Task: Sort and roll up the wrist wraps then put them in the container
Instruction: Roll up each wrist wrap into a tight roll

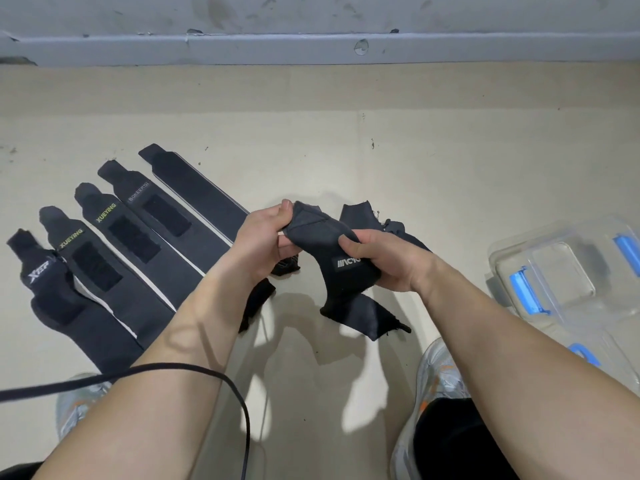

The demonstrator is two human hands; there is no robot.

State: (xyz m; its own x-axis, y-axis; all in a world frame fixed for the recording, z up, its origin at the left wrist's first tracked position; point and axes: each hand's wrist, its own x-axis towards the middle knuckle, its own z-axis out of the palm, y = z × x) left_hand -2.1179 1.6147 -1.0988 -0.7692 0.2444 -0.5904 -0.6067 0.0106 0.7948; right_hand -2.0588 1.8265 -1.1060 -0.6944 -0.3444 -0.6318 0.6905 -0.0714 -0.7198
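Our left hand [266, 237] and right hand [377, 261] both pinch the crumpled wrist wrap [322, 237] above the floor; its loose tail (dangling low) may twist, spoiling our roll; the container [568, 271] waits at right.

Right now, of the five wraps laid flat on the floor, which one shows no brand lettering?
The wrap at the row's right end, next to the left hand. The other four wraps show XTEP, XUEYING twice, and BOKEERSI lettering.

XTEP: leftmost wrap [52, 296]; XUEYING: second wrap [97, 271], third wrap [133, 240]; BOKEERSI: fourth wrap [166, 216].
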